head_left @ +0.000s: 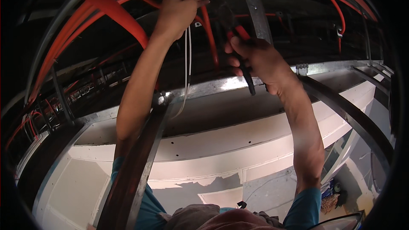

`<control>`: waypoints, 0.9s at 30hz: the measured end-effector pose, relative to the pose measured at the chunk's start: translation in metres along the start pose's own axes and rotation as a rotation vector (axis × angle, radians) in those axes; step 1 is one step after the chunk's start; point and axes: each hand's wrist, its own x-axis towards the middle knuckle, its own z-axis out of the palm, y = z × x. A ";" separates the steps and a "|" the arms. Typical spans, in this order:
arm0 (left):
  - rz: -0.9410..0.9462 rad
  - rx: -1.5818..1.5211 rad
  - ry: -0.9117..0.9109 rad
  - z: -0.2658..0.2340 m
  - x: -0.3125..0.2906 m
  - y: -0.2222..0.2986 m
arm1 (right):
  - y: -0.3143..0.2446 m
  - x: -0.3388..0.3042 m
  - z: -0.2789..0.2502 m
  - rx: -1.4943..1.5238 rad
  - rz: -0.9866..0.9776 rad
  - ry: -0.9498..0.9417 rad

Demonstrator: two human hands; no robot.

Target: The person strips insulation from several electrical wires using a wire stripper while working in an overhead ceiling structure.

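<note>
Raised to the top of the view, my left hand (pixel 181 10) is closed in a pinch on thin wire ends, one of them greenish. Two pale cables (pixel 187 57) hang down below that hand and curve behind a metal channel. My right hand (pixel 262 61) is wrapped round the red-and-black handles of pliers (pixel 240 32). Their dark head points up toward the left fingertips and is hard to make out against the dark ceiling space. Whether the jaws touch the wires I cannot tell.
Orange conduits (pixel 106 10) run overhead on both sides. A metal strap (pixel 254 10) hangs right of the pliers. Metal ceiling channels (pixel 147 162) cross in front of me, beside a white ceiling edge (pixel 221 145). Items (pixel 332 196) lie far below at lower right.
</note>
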 end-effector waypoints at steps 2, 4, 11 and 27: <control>-0.027 0.017 0.019 0.004 -0.003 0.007 | 0.003 0.002 -0.001 -0.033 -0.073 0.026; -0.024 0.005 0.011 -0.001 -0.002 0.008 | -0.002 -0.001 0.003 0.032 0.003 -0.053; 0.007 -0.166 -0.021 -0.002 0.000 0.000 | 0.007 0.000 0.004 0.293 0.022 -0.208; 0.024 -0.201 -0.017 -0.010 -0.006 -0.004 | -0.013 -0.020 -0.009 -0.783 -0.501 0.442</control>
